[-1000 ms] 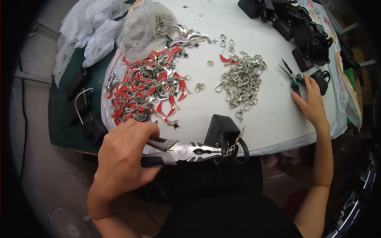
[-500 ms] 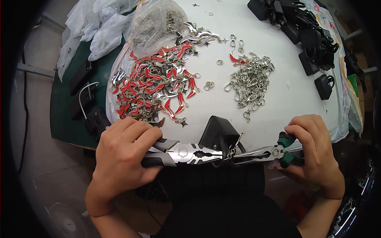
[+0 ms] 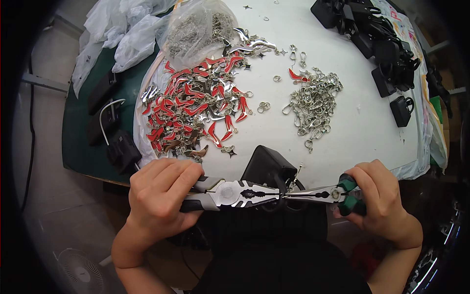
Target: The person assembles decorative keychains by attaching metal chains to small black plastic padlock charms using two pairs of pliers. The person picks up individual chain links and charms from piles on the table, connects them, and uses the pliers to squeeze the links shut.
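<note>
My left hand (image 3: pixel 159 198) is closed round the handles of grey-and-black combination pliers (image 3: pixel 227 194), whose jaws point right. In my right hand (image 3: pixel 384 196) are long-nose pliers (image 3: pixel 334 195) with green-and-black handles, jaws pointing left. The two sets of tips meet in front of my body, at a small silver metal piece (image 3: pixel 296 176) that sticks up between them. Its exact shape, and which jaws grip it, is too small to tell. Right behind the tips stands a black box-shaped adapter (image 3: pixel 267 164) with a black cable.
On the white tabletop (image 3: pixel 362 142) lie a pile of red and silver shoe-shaped charms (image 3: pixel 188 105) and a heap of silver clasps (image 3: pixel 313 105). A clear bag of metal parts (image 3: pixel 198 36) sits at the back. Black adapters (image 3: pixel 382 54) line the right; white plastic bags (image 3: pixel 129 36) lie left.
The green-handled pliers have come left and their jaws are closer together, with the tips now against the other pliers' tips. My left hand has shifted slightly right and toward me.
</note>
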A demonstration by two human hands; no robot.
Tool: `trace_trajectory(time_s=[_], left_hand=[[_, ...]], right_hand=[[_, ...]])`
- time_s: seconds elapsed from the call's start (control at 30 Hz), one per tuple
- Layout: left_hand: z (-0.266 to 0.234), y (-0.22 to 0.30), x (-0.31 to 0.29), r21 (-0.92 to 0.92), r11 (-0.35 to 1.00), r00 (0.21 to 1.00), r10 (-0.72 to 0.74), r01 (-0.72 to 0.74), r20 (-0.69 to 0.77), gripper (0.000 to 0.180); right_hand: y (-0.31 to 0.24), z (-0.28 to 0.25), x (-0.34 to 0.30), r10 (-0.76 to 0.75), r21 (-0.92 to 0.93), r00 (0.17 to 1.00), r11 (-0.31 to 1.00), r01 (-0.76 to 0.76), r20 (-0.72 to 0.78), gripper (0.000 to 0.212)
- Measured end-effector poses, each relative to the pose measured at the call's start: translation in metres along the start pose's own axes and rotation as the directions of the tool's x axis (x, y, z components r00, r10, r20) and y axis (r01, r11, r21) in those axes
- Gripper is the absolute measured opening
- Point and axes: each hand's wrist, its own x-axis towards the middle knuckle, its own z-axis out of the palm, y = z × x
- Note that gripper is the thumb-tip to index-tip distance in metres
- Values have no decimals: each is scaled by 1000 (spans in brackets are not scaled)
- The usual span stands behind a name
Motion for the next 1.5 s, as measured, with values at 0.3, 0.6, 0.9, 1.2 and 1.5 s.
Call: trace_trajectory(time_s=[0.3, 0.6, 0.9, 1.2, 1.5], left_hand=[[6, 1, 2, 83, 995, 991, 66, -56, -119, 63], [-4, 6, 11, 122, 989, 994, 88, -79, -68, 64], [-4, 13, 10, 136, 989, 995, 61, -50, -80, 51], [2, 14, 10, 166, 986, 996, 44, -30, -81, 52], [72, 17, -29, 108, 947, 949, -287, 301, -131, 57]], right_hand=[[0, 8, -5, 101, 167, 995, 981, -98, -9, 64], [12, 5, -2, 14, 109, 1000, 994, -12, -16, 62], [12, 0, 0, 14, 69, 1000, 998, -13, -11, 61], [13, -6, 0, 41, 55, 999, 998, -43, 33, 61], [32, -18, -14, 144, 103, 988, 985, -139, -48, 58]])
